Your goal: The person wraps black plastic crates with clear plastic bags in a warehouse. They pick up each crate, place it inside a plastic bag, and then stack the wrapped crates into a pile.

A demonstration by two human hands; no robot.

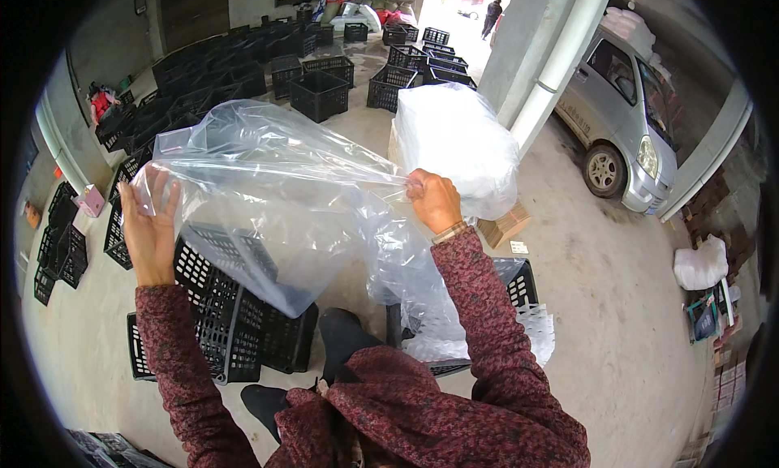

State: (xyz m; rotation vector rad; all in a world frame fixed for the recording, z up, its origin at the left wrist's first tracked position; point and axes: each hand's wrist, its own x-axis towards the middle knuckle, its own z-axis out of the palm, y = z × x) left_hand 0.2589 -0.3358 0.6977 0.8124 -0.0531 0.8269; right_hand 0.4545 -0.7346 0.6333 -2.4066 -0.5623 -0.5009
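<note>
A large clear plastic bag [274, 194] stretches between my two hands at chest height. My right hand [435, 199] is closed in a fist around a gathered part of the bag. At the bag's left end, my left hand [152, 228] is raised with its fingers apart, and film drapes over the fingertips. Below the left side of the bag stand black perforated plastic crates [243, 328], partly seen through the film. Under my right forearm is another black crate [523, 282], with clear film and white textured packing sheet [538, 331] in it and over its side.
A big white plastic-wrapped bundle [459, 145] stands ahead, beside flat cardboard [505, 224] and a pillar with a white pipe [560, 66]. Many black crates [319, 94] fill the back left. A silver van [627, 103] is parked right. Two people are farther off.
</note>
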